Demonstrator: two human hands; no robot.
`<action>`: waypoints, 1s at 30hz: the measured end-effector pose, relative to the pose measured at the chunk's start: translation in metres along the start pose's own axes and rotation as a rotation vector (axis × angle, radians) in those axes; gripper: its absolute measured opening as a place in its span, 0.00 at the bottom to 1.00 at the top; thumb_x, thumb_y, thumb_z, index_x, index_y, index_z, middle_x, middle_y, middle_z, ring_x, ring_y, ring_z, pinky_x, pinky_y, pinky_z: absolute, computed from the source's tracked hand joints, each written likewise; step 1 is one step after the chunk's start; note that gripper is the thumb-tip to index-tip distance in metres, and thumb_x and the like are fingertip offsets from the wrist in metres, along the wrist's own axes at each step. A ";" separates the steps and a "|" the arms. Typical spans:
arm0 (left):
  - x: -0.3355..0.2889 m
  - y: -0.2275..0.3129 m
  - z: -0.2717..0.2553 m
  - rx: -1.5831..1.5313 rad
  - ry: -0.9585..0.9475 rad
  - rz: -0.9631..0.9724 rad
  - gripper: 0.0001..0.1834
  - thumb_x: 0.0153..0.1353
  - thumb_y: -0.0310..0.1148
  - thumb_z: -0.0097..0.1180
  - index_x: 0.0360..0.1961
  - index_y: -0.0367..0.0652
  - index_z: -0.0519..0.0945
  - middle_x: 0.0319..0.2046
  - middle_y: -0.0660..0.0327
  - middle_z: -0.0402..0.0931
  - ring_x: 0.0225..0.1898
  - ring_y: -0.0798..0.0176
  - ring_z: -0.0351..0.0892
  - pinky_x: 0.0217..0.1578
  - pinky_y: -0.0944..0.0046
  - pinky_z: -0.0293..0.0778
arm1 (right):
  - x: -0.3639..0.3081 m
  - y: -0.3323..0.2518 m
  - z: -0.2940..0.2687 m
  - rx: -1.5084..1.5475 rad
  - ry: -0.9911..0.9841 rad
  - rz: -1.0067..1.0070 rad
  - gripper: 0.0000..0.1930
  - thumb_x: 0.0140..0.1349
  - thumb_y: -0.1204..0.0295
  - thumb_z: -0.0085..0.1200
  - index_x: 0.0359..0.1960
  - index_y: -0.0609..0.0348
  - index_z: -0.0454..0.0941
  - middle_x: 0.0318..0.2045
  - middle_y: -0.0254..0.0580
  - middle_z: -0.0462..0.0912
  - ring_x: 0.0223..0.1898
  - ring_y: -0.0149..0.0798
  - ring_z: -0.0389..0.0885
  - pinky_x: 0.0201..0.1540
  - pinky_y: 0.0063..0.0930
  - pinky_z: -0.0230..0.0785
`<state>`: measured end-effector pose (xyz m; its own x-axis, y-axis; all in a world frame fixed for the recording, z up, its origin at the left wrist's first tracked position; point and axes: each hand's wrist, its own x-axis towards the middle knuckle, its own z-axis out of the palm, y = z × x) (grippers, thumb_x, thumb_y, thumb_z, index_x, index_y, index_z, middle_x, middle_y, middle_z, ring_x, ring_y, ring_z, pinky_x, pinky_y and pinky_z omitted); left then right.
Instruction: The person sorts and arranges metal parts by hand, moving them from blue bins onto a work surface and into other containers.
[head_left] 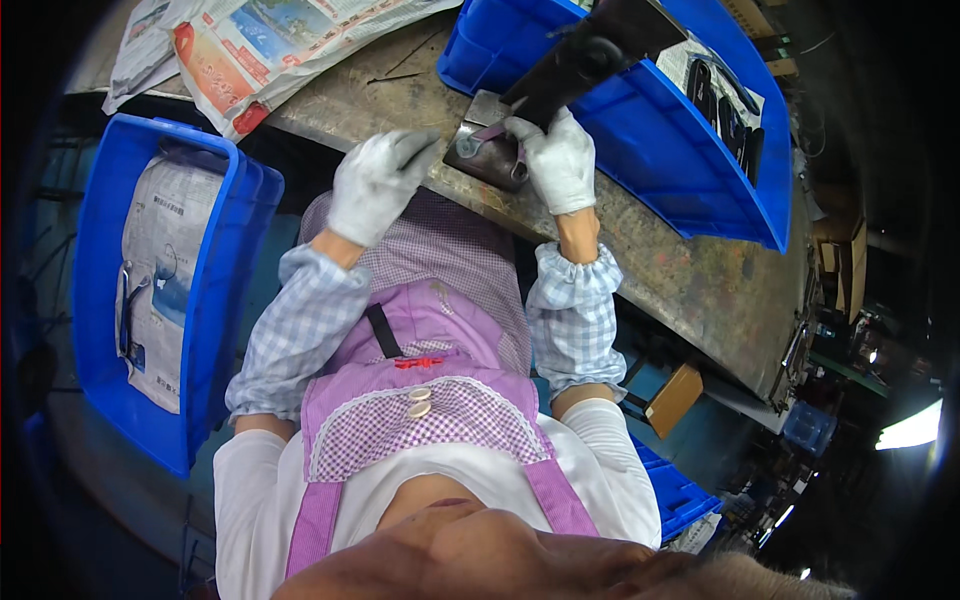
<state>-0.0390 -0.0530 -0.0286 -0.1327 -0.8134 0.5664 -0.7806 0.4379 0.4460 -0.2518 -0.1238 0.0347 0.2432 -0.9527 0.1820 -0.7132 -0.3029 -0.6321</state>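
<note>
My left hand (378, 185), in a white glove with grey-smudged fingers, is held just left of a small dark metal fixture (490, 160) at the bench edge. Its fingers are pressed together, and anything between them is too small to make out. Close against the fixture's right side, my right hand (560, 165), also gloved in white, has its fingers curled. A purplish strip (489, 133) runs over the fixture toward the right fingertips; whether they grip it I cannot tell. Above the fixture rises a dark metal machine arm (590, 65) with a round boss.
A blue bin (180, 130) lined with newspaper stands at the left, a few slim metal-and-blue pieces (128, 310) inside. Another blue bin (690, 150), holding dark long pieces (720, 115), sits right on the worn metal bench (690, 270). Newspaper-printed sheets (265, 55) cover the bench's far left.
</note>
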 end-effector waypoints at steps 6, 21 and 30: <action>0.034 0.022 0.030 -0.163 -0.241 -0.627 0.26 0.49 0.55 0.73 0.29 0.43 0.79 0.28 0.57 0.81 0.32 0.52 0.82 0.36 0.56 0.76 | -0.039 0.039 -0.004 0.725 0.167 0.343 0.14 0.58 0.71 0.68 0.42 0.66 0.82 0.30 0.35 0.84 0.29 0.30 0.85 0.34 0.25 0.78; -0.036 -0.026 0.025 -1.805 -0.498 -0.860 0.17 0.72 0.36 0.56 0.55 0.37 0.80 0.50 0.64 0.80 0.51 0.67 0.80 0.42 0.73 0.78 | -0.046 -0.057 0.049 0.358 0.235 -0.353 0.12 0.51 0.84 0.58 0.37 0.60 0.86 0.33 0.41 0.88 0.34 0.36 0.86 0.40 0.28 0.78; -0.135 -0.118 -0.253 0.084 -0.143 -1.102 0.27 0.65 0.49 0.60 0.55 0.38 0.80 0.47 0.45 0.84 0.49 0.50 0.86 0.50 0.53 0.79 | -0.087 0.025 0.032 0.140 0.426 0.069 0.15 0.63 0.80 0.54 0.50 0.62 0.84 0.46 0.48 0.86 0.38 0.41 0.84 0.43 0.36 0.77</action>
<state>0.2262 0.1019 0.0178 0.5932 -0.7803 -0.1981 -0.5527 -0.5737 0.6045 -0.2697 -0.0473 -0.0210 -0.1150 -0.9041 0.4115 -0.6153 -0.2604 -0.7440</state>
